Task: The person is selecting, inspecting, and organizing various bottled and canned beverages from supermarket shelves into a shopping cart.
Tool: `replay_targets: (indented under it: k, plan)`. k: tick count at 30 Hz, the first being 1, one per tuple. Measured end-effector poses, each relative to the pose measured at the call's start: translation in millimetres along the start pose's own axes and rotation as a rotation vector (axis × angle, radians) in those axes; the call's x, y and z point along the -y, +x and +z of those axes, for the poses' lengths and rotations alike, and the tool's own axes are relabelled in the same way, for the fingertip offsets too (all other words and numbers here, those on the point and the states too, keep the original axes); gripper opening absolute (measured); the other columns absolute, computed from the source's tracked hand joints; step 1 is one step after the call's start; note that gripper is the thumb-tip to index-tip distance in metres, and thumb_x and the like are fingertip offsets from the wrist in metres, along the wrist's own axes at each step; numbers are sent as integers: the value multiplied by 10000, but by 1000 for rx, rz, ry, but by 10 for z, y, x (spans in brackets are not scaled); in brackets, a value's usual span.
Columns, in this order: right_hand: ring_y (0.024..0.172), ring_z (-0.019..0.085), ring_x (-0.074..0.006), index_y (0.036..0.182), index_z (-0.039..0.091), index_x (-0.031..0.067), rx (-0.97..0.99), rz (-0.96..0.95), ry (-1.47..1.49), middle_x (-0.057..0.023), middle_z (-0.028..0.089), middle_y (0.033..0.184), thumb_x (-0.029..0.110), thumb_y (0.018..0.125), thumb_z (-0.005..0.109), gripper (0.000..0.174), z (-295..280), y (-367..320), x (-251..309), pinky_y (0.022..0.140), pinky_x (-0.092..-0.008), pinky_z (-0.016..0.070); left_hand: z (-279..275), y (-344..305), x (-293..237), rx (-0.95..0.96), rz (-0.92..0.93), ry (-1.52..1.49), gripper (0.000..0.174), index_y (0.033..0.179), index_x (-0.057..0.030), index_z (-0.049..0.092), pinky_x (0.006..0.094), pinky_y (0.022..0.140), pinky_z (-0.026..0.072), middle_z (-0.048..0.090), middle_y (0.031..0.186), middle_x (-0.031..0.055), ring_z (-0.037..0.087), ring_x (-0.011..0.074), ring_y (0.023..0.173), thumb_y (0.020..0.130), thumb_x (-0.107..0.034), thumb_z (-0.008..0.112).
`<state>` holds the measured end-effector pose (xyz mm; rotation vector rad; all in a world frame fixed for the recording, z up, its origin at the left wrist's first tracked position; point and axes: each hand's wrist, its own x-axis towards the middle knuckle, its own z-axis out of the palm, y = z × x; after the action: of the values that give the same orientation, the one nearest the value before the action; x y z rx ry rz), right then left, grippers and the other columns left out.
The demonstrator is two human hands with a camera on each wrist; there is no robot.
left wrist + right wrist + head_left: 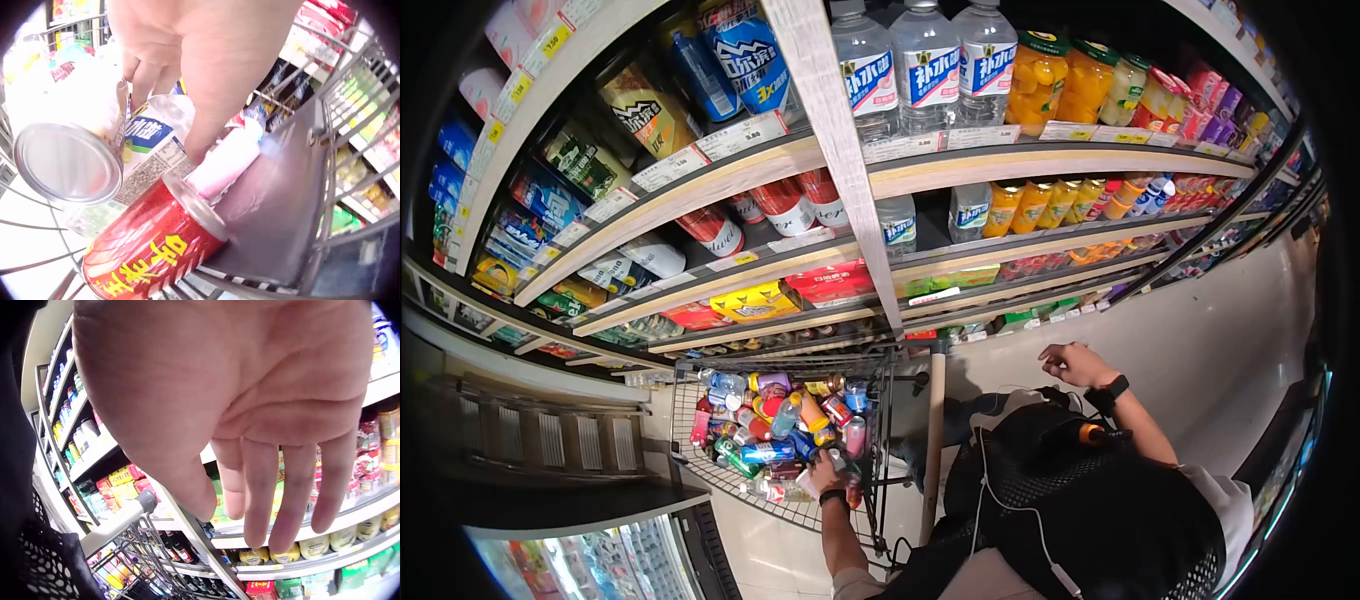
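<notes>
My left hand (828,472) reaches down into a wire shopping cart (718,472) full of bottles and cans. In the left wrist view, its thumb and fingers straddle a clear plastic bottle (150,134) with a blue and white label and grip it near its upper part. A red can (156,240) with yellow characters lies right below that bottle. Beside it on the left is a pale can (69,164), its metal end facing the camera. A small pink bottle (228,161) lies by the thumb. My right hand (1080,365) hangs free beside my body, fingers loosely extended, holding nothing.
Curved store shelves (1040,180) with bottles, jars and cans rise in front. The cart's handle bar (937,430) stands close to my body. A glass-fronted drinks cooler (590,560) is at lower left. The tiled floor (1200,320) runs along the right.
</notes>
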<state>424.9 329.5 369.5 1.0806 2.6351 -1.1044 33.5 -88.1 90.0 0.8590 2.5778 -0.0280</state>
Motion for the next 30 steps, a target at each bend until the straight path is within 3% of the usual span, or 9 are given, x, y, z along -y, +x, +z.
replay_targets:
  k: [4,5,9,12,16,20,25,28,30]
  plan:
    - [834,669,-299,1006,633,22,22,-80,-82,-137,697,922,124,830,579,211,-157,244,176,757,-372,527,-755,-453,25,-262,-45,-469,681,1208,-34,425,508,858,447,578,1113,261,543,466,1015,661,-200,797]
    - [839,661,-309,953,637,9,18,-143,-58,-136,691,929,95,818,567,174,-186,324,178,751,-375,524,-1002,-597,-31,-244,-220,-687,747,1289,-26,402,480,894,444,556,1175,279,539,453,1061,684,-214,801]
    - [855,647,-340,966,651,8,-13,-296,-91,-157,682,926,103,832,606,170,-429,501,517,745,-379,514,-1567,-935,-151,-560,-56,-1085,667,1284,0,460,355,888,473,579,1170,122,566,199,1028,723,-92,808]
    - [881,660,-308,1040,641,-6,60,-374,47,-148,682,953,111,886,601,197,-575,512,878,761,-356,510,-2175,-1340,-557,-700,-12,-1190,529,1153,14,552,319,830,479,628,1042,77,583,169,949,694,-20,812]
    - [905,655,-244,1064,638,3,276,-572,206,-136,675,997,124,897,610,208,-713,496,1368,806,-316,502,-2659,-1584,-1070,-761,249,-1356,708,1319,35,446,317,929,460,601,1179,116,580,188,1077,717,-80,801]
    - [922,650,-233,1065,630,4,405,-816,249,-116,671,1015,127,911,601,200,-770,578,1725,822,-319,501,-2720,-1432,-1889,-600,469,-1864,863,1385,-26,361,365,945,460,569,1213,127,580,237,1086,751,-495,711]
    - [1035,612,-187,1268,528,33,275,-853,574,-102,649,1117,266,874,685,484,-860,608,1898,833,-323,500,-2719,-1146,-3003,375,731,-2563,592,1372,-109,402,455,822,498,566,1214,154,585,325,1021,918,-483,464]
    - [985,623,-181,1228,573,39,303,-798,510,-109,652,1056,363,879,667,485,-926,578,1772,777,-313,516,-2603,-1177,-3451,367,232,-2423,578,1292,-12,465,406,822,519,607,1145,145,631,280,954,971,-478,345]
    - [868,645,-165,1174,613,50,288,-726,426,-96,651,914,343,888,658,412,-1012,541,1710,730,-308,525,-2581,-1192,-3552,403,219,-2275,548,1300,-25,447,410,885,499,597,1163,125,614,251,1029,999,-464,318]
